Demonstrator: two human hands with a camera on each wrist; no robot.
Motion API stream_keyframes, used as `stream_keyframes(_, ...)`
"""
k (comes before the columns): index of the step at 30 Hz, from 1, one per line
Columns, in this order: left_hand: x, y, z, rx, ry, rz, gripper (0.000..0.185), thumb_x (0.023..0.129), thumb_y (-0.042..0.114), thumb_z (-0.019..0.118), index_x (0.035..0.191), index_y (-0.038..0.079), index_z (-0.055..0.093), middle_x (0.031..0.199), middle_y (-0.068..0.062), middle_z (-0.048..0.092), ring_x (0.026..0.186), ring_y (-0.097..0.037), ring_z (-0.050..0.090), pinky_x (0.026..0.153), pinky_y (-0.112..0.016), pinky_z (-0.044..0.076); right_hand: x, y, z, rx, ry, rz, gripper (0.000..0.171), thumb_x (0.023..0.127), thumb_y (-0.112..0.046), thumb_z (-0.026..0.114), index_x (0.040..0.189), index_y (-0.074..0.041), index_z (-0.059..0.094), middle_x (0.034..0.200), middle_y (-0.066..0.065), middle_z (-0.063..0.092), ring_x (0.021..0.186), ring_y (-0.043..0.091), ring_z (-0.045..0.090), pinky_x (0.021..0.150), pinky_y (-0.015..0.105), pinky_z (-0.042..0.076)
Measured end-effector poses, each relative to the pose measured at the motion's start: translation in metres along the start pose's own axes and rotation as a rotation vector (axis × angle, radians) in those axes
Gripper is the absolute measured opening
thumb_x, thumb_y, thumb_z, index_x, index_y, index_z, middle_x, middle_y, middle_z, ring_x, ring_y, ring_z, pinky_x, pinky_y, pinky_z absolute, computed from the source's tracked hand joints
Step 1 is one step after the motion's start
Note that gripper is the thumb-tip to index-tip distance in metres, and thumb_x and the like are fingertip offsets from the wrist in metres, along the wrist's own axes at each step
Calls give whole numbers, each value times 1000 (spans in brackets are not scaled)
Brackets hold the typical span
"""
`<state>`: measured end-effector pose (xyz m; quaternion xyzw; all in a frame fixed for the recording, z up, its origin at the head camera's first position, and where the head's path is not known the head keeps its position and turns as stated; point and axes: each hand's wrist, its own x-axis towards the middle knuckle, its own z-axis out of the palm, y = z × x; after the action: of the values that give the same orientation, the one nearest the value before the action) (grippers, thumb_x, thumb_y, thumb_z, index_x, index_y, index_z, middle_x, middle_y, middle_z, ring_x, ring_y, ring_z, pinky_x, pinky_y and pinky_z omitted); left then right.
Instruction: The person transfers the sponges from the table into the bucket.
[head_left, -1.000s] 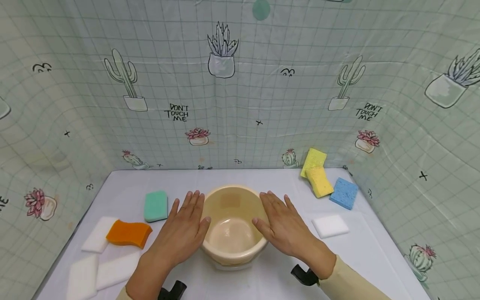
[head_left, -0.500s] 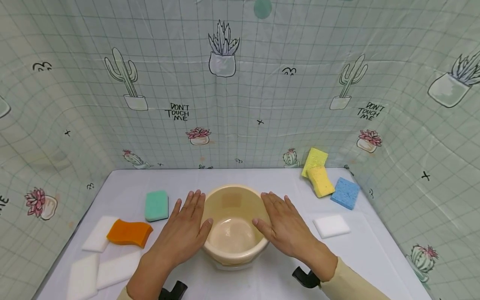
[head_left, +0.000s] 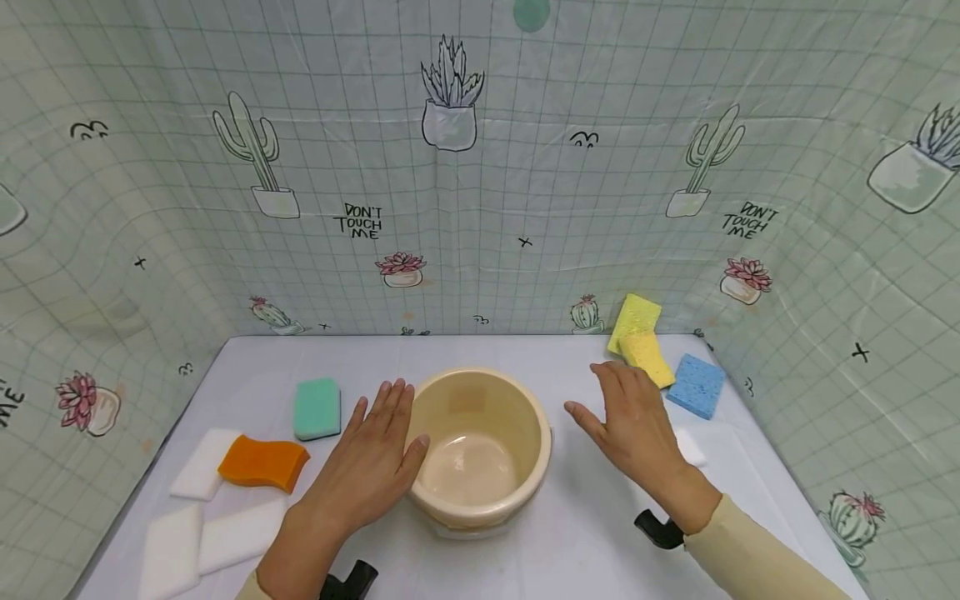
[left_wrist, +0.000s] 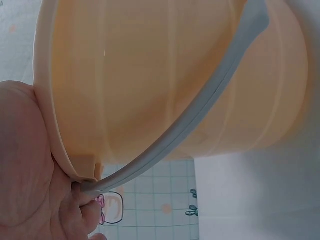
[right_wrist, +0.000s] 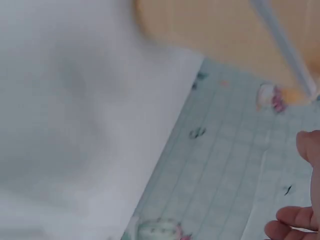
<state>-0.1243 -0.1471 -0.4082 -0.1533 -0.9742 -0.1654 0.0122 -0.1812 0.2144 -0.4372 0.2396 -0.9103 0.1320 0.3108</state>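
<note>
A cream plastic bucket (head_left: pixel 480 508) stands upright on the white table. My left hand (head_left: pixel 367 475) lies with fingers straight along its left rim; in the left wrist view the palm is right at the rim. A grey handle (left_wrist: pixel 200 107) hangs slanting across the bucket's outer wall (left_wrist: pixel 125 75). My right hand (head_left: pixel 637 429) is raised to the right of the bucket, apart from it, thumb spread and fingers relaxed with nothing in them. It partly covers a white sponge (head_left: pixel 690 447) in the head view. Only fingertips (right_wrist: pixel 295 217) of that hand show in the right wrist view.
At left lie a green sponge (head_left: pixel 317 408), an orange sponge (head_left: pixel 264 463) and several white sponges (head_left: pixel 172 550). Two overlapping yellow sponges (head_left: pixel 648 358) and a blue sponge (head_left: pixel 696 387) lie at back right. A patterned curtain (head_left: pixel 480 183) encloses the table's back and sides.
My right hand has left the bucket's right rim and moved to the right. The left hand has stayed at the left rim. The bucket has not moved on the table.
</note>
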Motion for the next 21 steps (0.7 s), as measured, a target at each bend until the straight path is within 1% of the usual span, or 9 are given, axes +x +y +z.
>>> stream_keyframes(2,0,-1,0,-5,2,-1,73,111,42,46,165,-3,26,173,-20,26,163,-37,19,131,-59,14,1,18,1,-63,25,-20,69,87,-39,83,126,13,61,118,31,64,108,49,60,93,60,50)
stream_keyframes(4,0,-1,0,-14,1,-1,73,111,42,46,165,-3,26,173,-20,26,163,-37,19,131,-60,15,2,36,0,-120,34,-31,68,84,-36,85,124,13,61,116,31,63,105,50,59,92,62,49)
stream_keyframes(7,0,-2,-1,-30,-3,-4,73,111,41,46,164,-4,26,173,-20,25,163,-37,19,131,-60,15,3,65,0,-198,9,-25,68,83,-34,84,122,15,59,114,33,62,105,52,58,93,64,47)
stream_keyframes(9,0,-2,-1,-41,-5,-3,73,111,41,46,164,-4,26,173,-21,25,163,-37,19,131,-60,15,3,83,-1,-257,-32,1,68,83,-34,84,121,16,58,115,33,62,107,52,57,95,65,46)
stream_keyframes(10,1,-2,0,-43,-6,-4,73,111,41,46,164,-4,26,173,-21,26,163,-37,19,131,-60,16,2,92,-1,-290,-63,18,68,84,-34,84,121,16,58,115,33,61,108,52,56,95,64,45)
stream_keyframes(13,1,-3,0,-43,-9,-3,73,111,41,45,164,-4,26,173,-20,25,163,-36,19,131,-59,16,0,113,0,-376,-174,81,70,85,-37,85,122,14,56,117,30,60,114,49,54,101,64,42)
stream_keyframes(16,1,-3,1,-37,-11,-5,73,111,42,45,165,-4,26,173,-20,25,163,-36,19,131,-59,17,-3,129,5,-436,-260,91,70,86,-41,84,120,13,54,116,29,59,117,49,53,107,66,38)
stream_keyframes(21,1,-3,1,-50,-11,-7,73,111,42,45,165,-4,25,173,-20,25,163,-36,19,131,-59,17,-6,145,14,-466,-322,76,69,86,-44,83,115,11,53,113,28,57,119,48,50,113,69,32)
